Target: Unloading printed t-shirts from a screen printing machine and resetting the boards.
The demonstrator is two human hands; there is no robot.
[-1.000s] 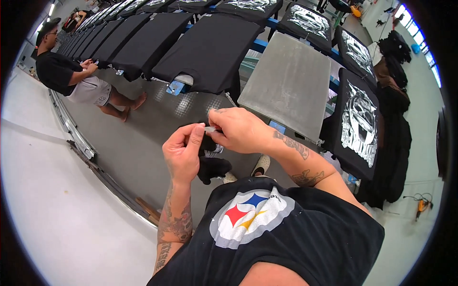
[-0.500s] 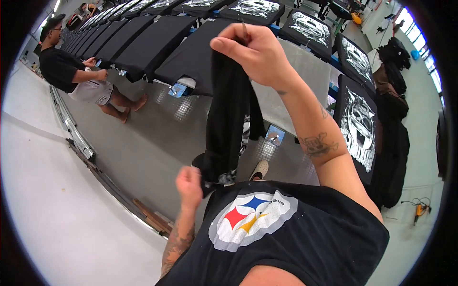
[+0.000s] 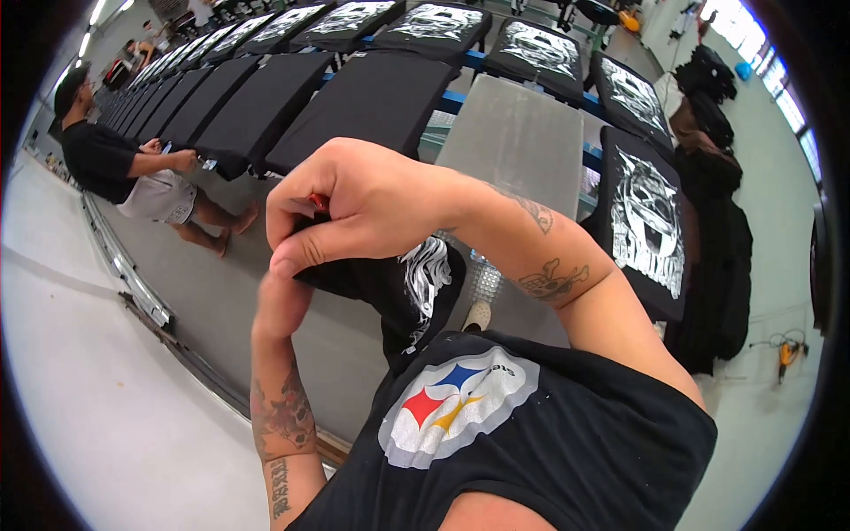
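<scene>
Printed black garment: hangs bunched beneath the right hand, above the floor, part of its white print exposed. Right fingers closed on the cloth, a small red item among them, identity unclear. Left hand blurred, just under the right thumb; cannot tell whether its fingers hold anything.

Risks (judged): a narrow, bunched hold could let the cloth slip to the floor. If the print is tacky, folds pressing together could smear it, as could brushing the person's own shirt. A hard tug at one spot might stretch the fabric.

Surface: one bare grey surface in front, between a plain black shirt and a printed shirt on neighbouring boards; rows run far back.

Room: co-worker at the row, left; dark cloth heap, windows and orange corded tool at right.
</scene>
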